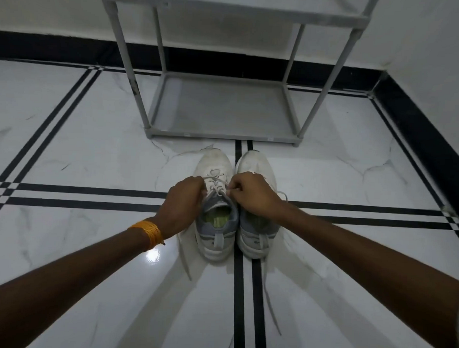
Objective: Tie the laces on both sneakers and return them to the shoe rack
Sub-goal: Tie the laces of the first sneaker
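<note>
Two white and grey sneakers stand side by side on the floor, toes pointing at the rack. The left sneaker [215, 162] has its laces [217, 185] pulled taut between my hands. My left hand [184, 200] pinches one lace end at the shoe's left side. My right hand [251, 194] pinches the other end, lying partly over the right sneaker [255, 161]. A loose lace [269, 296] of the right sneaker trails back across the floor toward me. The grey shoe rack [222, 135] stands just beyond the toes, its lower shelf bare.
White marble floor [93, 146] with black stripe lines. A wall with black skirting [422, 135] runs along the right and behind the rack. An orange thread band [148, 232] is on my left wrist.
</note>
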`<control>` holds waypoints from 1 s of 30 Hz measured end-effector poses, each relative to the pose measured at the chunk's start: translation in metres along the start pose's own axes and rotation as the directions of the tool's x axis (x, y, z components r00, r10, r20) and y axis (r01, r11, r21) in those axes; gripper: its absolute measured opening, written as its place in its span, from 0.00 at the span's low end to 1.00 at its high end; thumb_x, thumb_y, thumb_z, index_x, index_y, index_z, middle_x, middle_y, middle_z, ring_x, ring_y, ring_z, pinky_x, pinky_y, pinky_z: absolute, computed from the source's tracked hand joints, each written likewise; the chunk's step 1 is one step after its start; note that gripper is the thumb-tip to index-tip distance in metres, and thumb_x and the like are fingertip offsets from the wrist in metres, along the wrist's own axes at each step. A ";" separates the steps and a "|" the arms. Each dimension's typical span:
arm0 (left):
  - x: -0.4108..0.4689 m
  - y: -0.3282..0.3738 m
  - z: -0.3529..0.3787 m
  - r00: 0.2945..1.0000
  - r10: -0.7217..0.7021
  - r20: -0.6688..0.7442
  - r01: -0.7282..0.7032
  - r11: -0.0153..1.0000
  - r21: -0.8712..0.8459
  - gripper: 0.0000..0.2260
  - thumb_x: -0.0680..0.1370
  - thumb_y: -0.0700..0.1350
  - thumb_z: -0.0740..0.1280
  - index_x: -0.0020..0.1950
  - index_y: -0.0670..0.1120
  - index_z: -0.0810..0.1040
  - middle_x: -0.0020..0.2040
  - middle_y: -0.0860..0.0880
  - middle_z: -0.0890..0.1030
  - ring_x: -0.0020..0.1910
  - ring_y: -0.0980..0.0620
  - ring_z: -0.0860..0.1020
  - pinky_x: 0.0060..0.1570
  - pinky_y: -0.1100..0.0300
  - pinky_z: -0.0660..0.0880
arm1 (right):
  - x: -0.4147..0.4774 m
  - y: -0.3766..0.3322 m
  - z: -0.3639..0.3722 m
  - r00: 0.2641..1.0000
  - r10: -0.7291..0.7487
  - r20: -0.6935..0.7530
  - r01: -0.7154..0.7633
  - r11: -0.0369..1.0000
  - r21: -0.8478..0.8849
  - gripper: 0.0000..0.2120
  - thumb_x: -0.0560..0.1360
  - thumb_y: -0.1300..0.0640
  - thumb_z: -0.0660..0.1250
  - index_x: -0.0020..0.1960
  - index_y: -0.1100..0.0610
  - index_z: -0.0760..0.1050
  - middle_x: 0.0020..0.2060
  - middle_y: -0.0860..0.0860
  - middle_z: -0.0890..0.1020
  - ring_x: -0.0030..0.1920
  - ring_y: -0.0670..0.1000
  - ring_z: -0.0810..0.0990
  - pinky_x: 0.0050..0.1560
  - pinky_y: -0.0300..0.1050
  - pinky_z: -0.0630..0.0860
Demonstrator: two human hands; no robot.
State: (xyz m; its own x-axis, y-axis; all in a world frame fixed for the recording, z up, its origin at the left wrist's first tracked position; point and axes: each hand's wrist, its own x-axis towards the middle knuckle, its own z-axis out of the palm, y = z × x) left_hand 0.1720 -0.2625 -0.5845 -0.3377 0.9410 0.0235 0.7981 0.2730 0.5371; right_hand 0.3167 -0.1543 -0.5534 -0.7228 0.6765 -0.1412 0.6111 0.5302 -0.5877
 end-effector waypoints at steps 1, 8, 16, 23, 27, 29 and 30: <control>0.004 0.002 -0.001 1.000 -0.029 0.007 0.029 0.999 0.035 0.06 0.79 0.41 0.64 0.53 0.40 0.76 0.49 0.41 0.80 0.46 0.44 0.77 0.45 0.57 0.71 | 0.000 0.001 -0.001 1.000 0.018 -0.011 -0.018 0.999 0.037 0.06 0.74 0.63 0.67 0.44 0.64 0.82 0.42 0.55 0.85 0.38 0.46 0.76 0.35 0.36 0.68; 0.009 0.006 -0.010 0.954 -0.233 0.189 0.282 0.911 -0.302 0.09 0.80 0.40 0.60 0.40 0.45 0.72 0.42 0.46 0.76 0.40 0.50 0.72 0.36 0.62 0.70 | -0.001 0.001 0.003 0.979 0.171 -0.110 -0.152 0.974 0.166 0.10 0.68 0.61 0.72 0.31 0.55 0.74 0.30 0.49 0.78 0.31 0.44 0.74 0.30 0.35 0.68; 0.009 0.011 0.000 0.881 -0.392 0.265 0.450 0.519 -0.727 0.07 0.70 0.34 0.74 0.37 0.43 0.79 0.41 0.45 0.84 0.39 0.49 0.82 0.33 0.62 0.79 | 0.001 -0.002 0.013 0.948 0.265 -0.175 -0.237 0.958 0.163 0.16 0.63 0.56 0.75 0.26 0.54 0.68 0.25 0.51 0.74 0.29 0.50 0.72 0.32 0.45 0.70; 0.008 0.008 0.008 0.875 -0.424 0.233 0.452 0.548 -0.703 0.12 0.68 0.36 0.77 0.50 0.41 0.81 0.48 0.46 0.84 0.49 0.47 0.83 0.48 0.52 0.82 | -0.003 -0.002 0.017 0.957 0.213 -0.195 -0.199 0.976 0.091 0.20 0.64 0.57 0.72 0.23 0.54 0.62 0.21 0.47 0.67 0.26 0.48 0.68 0.29 0.42 0.64; 0.001 0.006 -0.002 0.950 -0.292 0.115 0.302 0.747 -0.593 0.07 0.70 0.43 0.76 0.40 0.46 0.79 0.38 0.50 0.82 0.38 0.54 0.81 0.35 0.63 0.78 | -0.005 0.001 0.008 0.978 0.155 -0.140 -0.152 0.988 0.032 0.18 0.67 0.51 0.72 0.25 0.54 0.68 0.23 0.48 0.72 0.28 0.49 0.72 0.31 0.43 0.68; 0.001 0.003 -0.017 0.963 -0.259 0.077 0.255 0.777 -0.576 0.14 0.74 0.46 0.73 0.33 0.46 0.71 0.30 0.50 0.75 0.31 0.54 0.74 0.31 0.63 0.71 | -0.008 0.000 -0.011 0.991 0.123 -0.045 -0.126 0.990 -0.061 0.21 0.70 0.46 0.72 0.25 0.53 0.67 0.23 0.48 0.71 0.27 0.48 0.71 0.30 0.41 0.65; 0.003 0.000 -0.027 0.967 -0.245 0.073 0.242 0.782 -0.575 0.17 0.75 0.47 0.71 0.31 0.46 0.68 0.28 0.51 0.72 0.29 0.54 0.71 0.30 0.62 0.68 | -0.011 -0.002 -0.025 0.994 0.114 0.001 -0.113 0.989 -0.096 0.23 0.71 0.44 0.71 0.25 0.53 0.66 0.22 0.48 0.69 0.26 0.48 0.69 0.29 0.41 0.63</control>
State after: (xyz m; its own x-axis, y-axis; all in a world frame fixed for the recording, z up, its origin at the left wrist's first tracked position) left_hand 0.1578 -0.2654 -0.5612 -0.4854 0.8575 -0.1707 0.2554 0.3258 0.9103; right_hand 0.3313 -0.1498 -0.5313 -0.6489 0.7320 -0.2077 0.7171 0.4971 -0.4885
